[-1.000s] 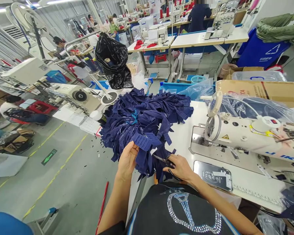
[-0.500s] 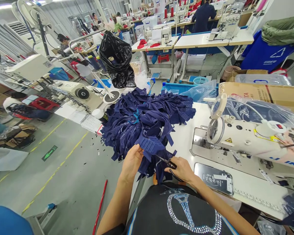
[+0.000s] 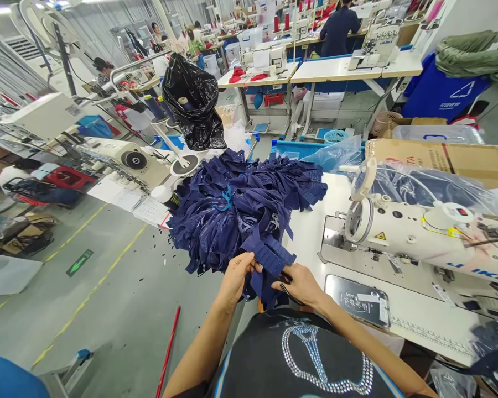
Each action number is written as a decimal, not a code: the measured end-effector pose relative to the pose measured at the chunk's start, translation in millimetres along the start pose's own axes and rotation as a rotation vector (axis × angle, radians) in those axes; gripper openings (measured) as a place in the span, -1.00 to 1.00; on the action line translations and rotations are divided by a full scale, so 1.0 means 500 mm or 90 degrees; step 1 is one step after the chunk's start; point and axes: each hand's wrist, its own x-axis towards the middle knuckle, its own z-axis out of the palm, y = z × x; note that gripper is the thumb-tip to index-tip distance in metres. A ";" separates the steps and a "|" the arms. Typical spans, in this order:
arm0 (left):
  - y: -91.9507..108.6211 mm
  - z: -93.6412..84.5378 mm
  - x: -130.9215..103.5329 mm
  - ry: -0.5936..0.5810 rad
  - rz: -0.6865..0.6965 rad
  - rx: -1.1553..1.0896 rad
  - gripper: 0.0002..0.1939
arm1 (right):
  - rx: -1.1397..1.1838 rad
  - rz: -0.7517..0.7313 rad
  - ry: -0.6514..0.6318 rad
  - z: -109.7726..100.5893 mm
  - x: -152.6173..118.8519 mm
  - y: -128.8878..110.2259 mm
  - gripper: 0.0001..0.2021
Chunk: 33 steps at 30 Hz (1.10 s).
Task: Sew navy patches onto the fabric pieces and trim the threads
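A large heap of navy fabric strips (image 3: 216,221), tied with a blue cord (image 3: 227,199), covers the near part of the white table. My left hand (image 3: 237,276) is closed on one navy fabric strip (image 3: 271,253) at the heap's front edge, pinching it between thumb and fingers. My right hand (image 3: 301,283) is wrapped round black-handled scissors (image 3: 288,278), beside the strip's right end. The blades are mostly hidden behind the fabric and my fingers, so whether they touch the strip I cannot tell.
On the right stands a white sewing machine (image 3: 419,237) with a dark glossy case (image 3: 357,299) before it. A black plastic bag (image 3: 191,99) rises behind the heap, near a white-lidded container (image 3: 165,194). A red pole (image 3: 169,351) is at lower left. Other people work farther back.
My left hand has moved right with the strip. The strip's end now lies over the scissors at my right hand, covering blades that showed before. The view has shifted slightly.
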 end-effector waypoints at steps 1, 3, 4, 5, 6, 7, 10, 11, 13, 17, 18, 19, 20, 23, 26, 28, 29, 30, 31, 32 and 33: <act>-0.001 0.000 -0.001 0.002 -0.008 0.008 -0.69 | -0.014 -0.001 0.000 0.003 -0.002 0.004 -0.64; -0.005 -0.002 -0.003 0.006 -0.023 0.013 -0.68 | -0.030 -0.012 0.006 0.012 -0.006 0.013 -0.58; -0.007 -0.002 -0.003 0.007 -0.030 0.010 -0.68 | -0.030 -0.020 0.010 0.017 -0.008 0.018 -0.57; -0.010 -0.003 -0.005 0.009 -0.034 0.005 -0.68 | -0.026 -0.025 0.013 0.023 -0.010 0.023 -0.55; -0.014 -0.003 -0.006 0.011 -0.035 -0.003 -0.68 | -0.016 -0.028 0.016 0.030 -0.013 0.028 -0.55; -0.017 -0.004 -0.007 0.014 -0.036 -0.013 -0.68 | -0.001 -0.028 0.019 0.037 -0.016 0.033 -0.55; -0.024 -0.007 -0.014 0.023 -0.040 -0.049 -0.69 | 0.076 0.004 0.012 0.060 -0.026 0.046 -0.56; -0.026 -0.008 -0.016 0.024 -0.045 -0.059 -0.69 | 0.117 0.027 0.004 0.067 -0.030 0.048 -0.57; -0.027 -0.010 -0.021 0.024 -0.056 -0.062 -0.69 | 0.224 0.070 -0.018 0.076 -0.036 0.051 -0.58; -0.035 -0.014 -0.027 0.031 -0.060 -0.023 -0.67 | 0.428 0.060 -0.056 0.077 -0.037 0.042 -0.66; -0.040 -0.016 -0.028 0.029 -0.061 0.003 -0.66 | 0.452 0.051 -0.056 0.076 -0.033 0.040 -0.68; -0.045 -0.018 -0.030 0.026 -0.060 0.039 -0.65 | 0.466 0.050 -0.049 0.076 -0.029 0.037 -0.69; -0.050 -0.021 -0.031 0.024 -0.062 0.075 -0.65 | 0.471 0.054 -0.037 0.076 -0.024 0.036 -0.69; -0.059 -0.030 -0.032 0.124 0.035 0.251 -0.68 | 0.465 0.074 0.001 0.079 -0.011 0.034 -0.68; -0.044 -0.032 -0.016 0.255 0.323 0.457 -0.88 | 0.468 0.080 0.032 0.076 -0.007 0.032 -0.75; -0.021 -0.026 0.007 0.157 0.480 0.563 -0.85 | 0.470 0.076 0.050 0.069 -0.009 0.028 -0.81; -0.009 -0.020 0.020 0.060 0.518 0.602 -0.75 | 0.469 0.069 0.056 0.065 -0.010 0.026 -0.81; 0.003 -0.014 0.033 -0.040 0.533 0.636 -0.68 | 0.466 0.060 0.059 0.061 -0.012 0.024 -0.81; 0.013 -0.008 0.045 -0.127 0.530 0.661 -0.62 | 0.461 0.051 0.060 0.057 -0.013 0.023 -0.81; 0.021 -0.001 0.055 -0.196 0.514 0.675 -0.59 | 0.457 0.044 0.060 0.054 -0.015 0.022 -0.82; 0.024 0.005 0.062 -0.248 0.485 0.676 -0.60 | 0.455 0.042 0.058 0.053 -0.016 0.022 -0.83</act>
